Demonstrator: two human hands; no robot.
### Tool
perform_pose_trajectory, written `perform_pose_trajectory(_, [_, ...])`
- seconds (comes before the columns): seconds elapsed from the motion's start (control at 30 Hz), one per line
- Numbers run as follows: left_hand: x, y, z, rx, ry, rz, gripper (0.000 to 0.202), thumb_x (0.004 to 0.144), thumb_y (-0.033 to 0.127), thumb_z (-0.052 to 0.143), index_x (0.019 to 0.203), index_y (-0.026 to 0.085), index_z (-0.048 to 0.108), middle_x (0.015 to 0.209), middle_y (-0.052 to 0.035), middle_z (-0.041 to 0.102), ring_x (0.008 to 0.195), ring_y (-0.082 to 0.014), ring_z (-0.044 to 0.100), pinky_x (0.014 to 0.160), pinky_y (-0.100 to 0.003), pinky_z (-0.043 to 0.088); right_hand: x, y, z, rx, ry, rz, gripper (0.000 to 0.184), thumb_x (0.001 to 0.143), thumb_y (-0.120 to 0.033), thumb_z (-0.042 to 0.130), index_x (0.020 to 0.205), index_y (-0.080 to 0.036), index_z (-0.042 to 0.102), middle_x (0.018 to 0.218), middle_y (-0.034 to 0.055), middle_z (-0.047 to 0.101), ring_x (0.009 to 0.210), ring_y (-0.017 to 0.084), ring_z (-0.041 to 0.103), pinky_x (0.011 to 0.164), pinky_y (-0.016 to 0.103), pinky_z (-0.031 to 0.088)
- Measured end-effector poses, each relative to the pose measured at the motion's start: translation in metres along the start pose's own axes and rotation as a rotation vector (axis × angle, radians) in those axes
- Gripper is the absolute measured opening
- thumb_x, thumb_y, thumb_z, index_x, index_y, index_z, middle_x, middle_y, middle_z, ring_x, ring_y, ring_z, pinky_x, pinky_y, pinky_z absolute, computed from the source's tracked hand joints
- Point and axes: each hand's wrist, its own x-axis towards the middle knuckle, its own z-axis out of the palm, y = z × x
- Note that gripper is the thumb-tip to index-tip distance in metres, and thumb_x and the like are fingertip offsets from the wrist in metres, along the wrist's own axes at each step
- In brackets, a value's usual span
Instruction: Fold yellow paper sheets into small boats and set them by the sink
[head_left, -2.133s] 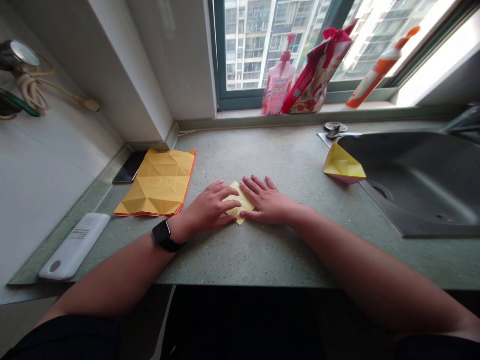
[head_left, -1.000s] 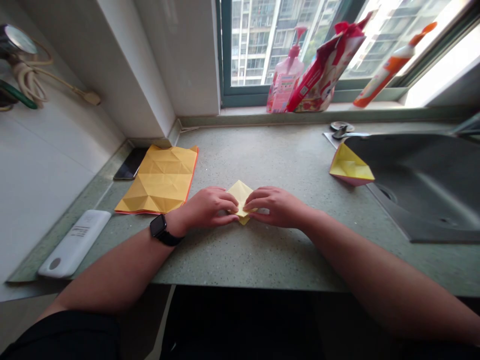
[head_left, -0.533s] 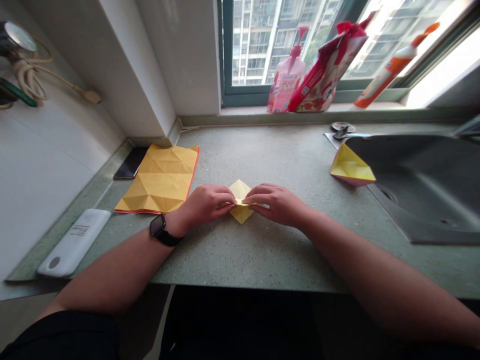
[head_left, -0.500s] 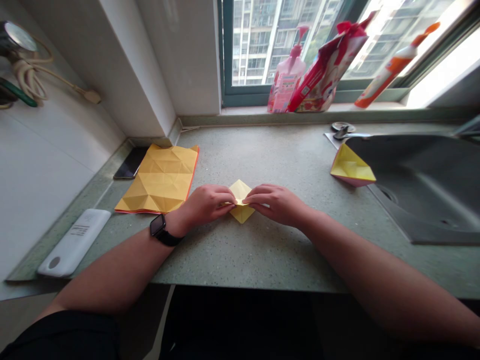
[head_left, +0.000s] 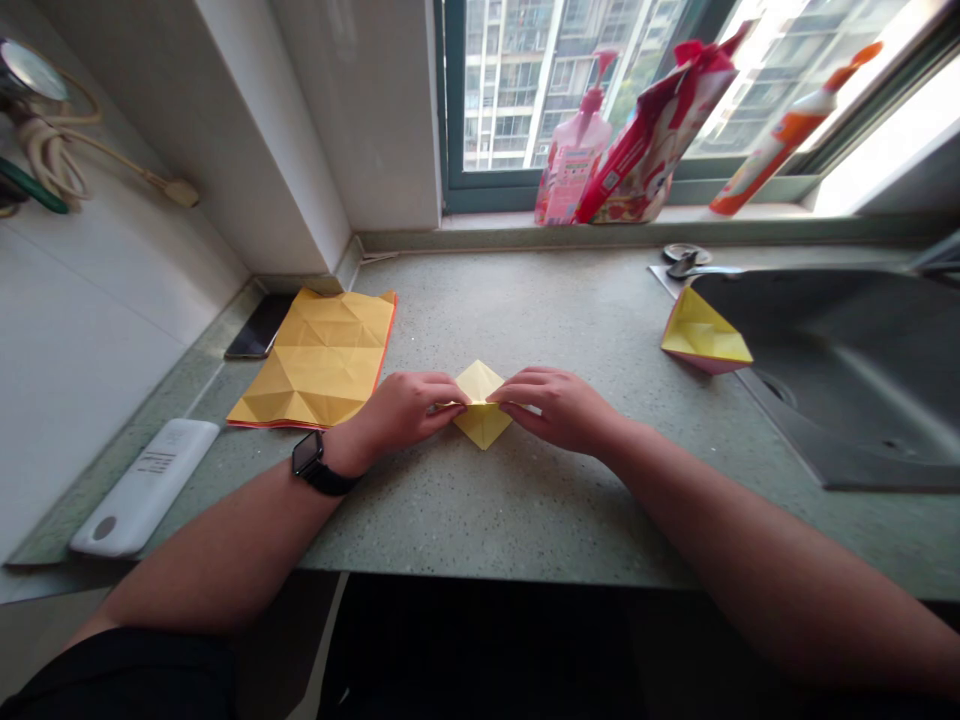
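Note:
A small yellow folded paper (head_left: 480, 412) lies on the grey-green counter (head_left: 525, 500), diamond-shaped with a crease across its middle. My left hand (head_left: 409, 408), with a black watch on the wrist, pinches its left corner with curled fingers. On the other side, my right hand (head_left: 555, 405) pinches the right corner the same way. Both hands rest on the counter, fingertips nearly meeting over the paper's centre.
A creased orange-yellow sheet (head_left: 319, 360) lies to the left beside a dark phone (head_left: 259, 328). A white remote (head_left: 142, 488) sits near the front left edge. A folded yellow-and-pink paper boat (head_left: 701, 335) stands by the sink (head_left: 840, 370). Bottles and a red pouch (head_left: 645, 130) line the windowsill.
My hands went from lying flat on the paper to pinching its side corners, and the paper has opened from a flat fold into a diamond shape.

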Motion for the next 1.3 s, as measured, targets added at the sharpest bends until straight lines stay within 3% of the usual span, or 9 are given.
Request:
perform_pose_trajectory(0.2, [0.000,0.003,0.001,-0.075,0.027,-0.028,0.016,0.105,0.021,0.065,0.105,0.021,0.081,0.106,-0.0054,0.083,0.092,-0.0173,0.078,0.083,-0.030,0.062,-0.001,0.001,0.002,0.028,-0.014,0.016,0.022,0.108,-0.027,0.057,0.110,-0.026,0.079,0.099,0.0055,0.082,0.088,0.020,0.074,0.079,0.033,0.054])
perform_pose_trajectory(0.43, [0.002,0.007,0.005,-0.238,0.024,-0.116,0.014,0.102,0.019,0.067,0.104,0.019,0.081,0.106,-0.0054,0.082,0.079,-0.0134,0.074,0.072,-0.025,0.062,0.000,0.002,0.004,0.146,0.004,0.049,0.021,0.107,-0.031,0.058,0.097,-0.023,0.075,0.084,0.0026,0.077,0.073,0.015,0.067,0.070,0.028,0.047])
perform_pose_trajectory(0.53, [0.003,0.009,0.008,-0.230,0.042,-0.129,0.014,0.102,0.020,0.068,0.107,0.018,0.081,0.119,-0.0079,0.082,0.085,-0.0140,0.075,0.076,-0.027,0.064,0.001,0.004,0.005,0.150,-0.008,0.091,0.024,0.107,-0.033,0.058,0.091,-0.023,0.071,0.079,0.0010,0.073,0.068,0.014,0.061,0.067,0.028,0.043])
perform_pose_trajectory(0.63, [0.004,0.007,0.012,-0.124,0.081,-0.127,0.012,0.103,0.022,0.070,0.107,0.018,0.080,0.125,-0.0096,0.079,0.098,-0.0183,0.076,0.091,-0.036,0.064,0.002,0.007,0.007,0.119,-0.009,0.133,0.022,0.106,-0.031,0.058,0.087,-0.023,0.069,0.077,0.0003,0.071,0.069,0.015,0.060,0.067,0.029,0.042])
perform_pose_trajectory(0.73, [0.006,0.002,0.017,-0.023,0.096,-0.138,0.007,0.102,0.023,0.072,0.102,0.019,0.078,0.126,-0.0096,0.078,0.115,-0.0248,0.074,0.103,-0.044,0.061,0.003,0.010,0.012,0.072,0.011,0.169,0.018,0.104,-0.031,0.061,0.089,-0.024,0.068,0.081,0.0012,0.072,0.075,0.017,0.063,0.070,0.030,0.045])
perform_pose_trajectory(0.83, [0.008,-0.002,0.021,0.052,0.073,-0.174,0.006,0.100,0.024,0.075,0.097,0.020,0.076,0.126,-0.0087,0.078,0.118,-0.0275,0.072,0.105,-0.049,0.058,0.002,0.011,0.017,0.028,0.067,0.213,0.010,0.101,-0.029,0.066,0.107,-0.025,0.071,0.096,0.0045,0.076,0.090,0.021,0.069,0.081,0.035,0.052])
perform_pose_trajectory(0.97, [0.011,-0.006,0.023,0.124,0.048,-0.187,0.010,0.099,0.028,0.075,0.092,0.021,0.075,0.123,-0.0082,0.078,0.116,-0.0291,0.070,0.108,-0.052,0.054,0.002,0.010,0.019,-0.001,0.139,0.182,0.032,0.098,-0.025,0.069,0.130,-0.025,0.069,0.121,0.0107,0.076,0.112,0.029,0.070,0.100,0.047,0.057])
perform_pose_trajectory(1.1, [0.011,-0.006,0.024,0.145,0.041,-0.189,0.013,0.098,0.030,0.075,0.090,0.021,0.072,0.121,-0.0073,0.077,0.116,-0.0292,0.068,0.110,-0.052,0.051,0.002,0.004,0.014,-0.085,0.076,0.061,0.025,0.100,-0.022,0.069,0.123,-0.028,0.077,0.127,0.0102,0.076,0.117,0.030,0.067,0.105,0.052,0.055])
perform_pose_trajectory(1.3, [0.012,-0.006,0.025,0.165,0.034,-0.182,0.010,0.099,0.030,0.075,0.104,0.021,0.073,0.122,-0.0082,0.077,0.116,-0.0293,0.067,0.109,-0.051,0.051,0.003,0.000,0.013,-0.157,-0.032,0.038,0.023,0.103,-0.020,0.066,0.114,-0.030,0.084,0.119,0.0065,0.081,0.112,0.028,0.070,0.096,0.045,0.055])
